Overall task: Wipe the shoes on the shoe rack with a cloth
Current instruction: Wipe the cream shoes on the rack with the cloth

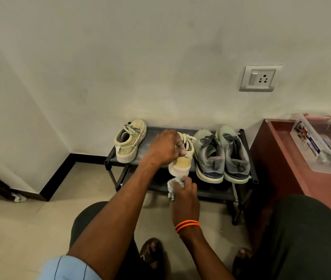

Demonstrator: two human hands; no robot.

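Observation:
A low black shoe rack (158, 132) stands against the wall. On its top shelf, at the left, sits a cream sneaker (129, 141). My left hand (165, 147) grips the matching cream sneaker (181, 165) by its collar, heel toward me, at the shelf's front edge. My right hand (184, 194) holds a crumpled white cloth (173, 185) pressed against that sneaker's heel sole. At the right of the shelf, side by side, rests a pair of grey sneakers (222, 156).
A brown cabinet (281, 158) stands right of the rack, with a clear plastic bin (322, 144) on top. A wall socket (260, 78) sits above. A white scrap (19, 198) lies by the skirting at left. My knees and sandalled feet fill the foreground.

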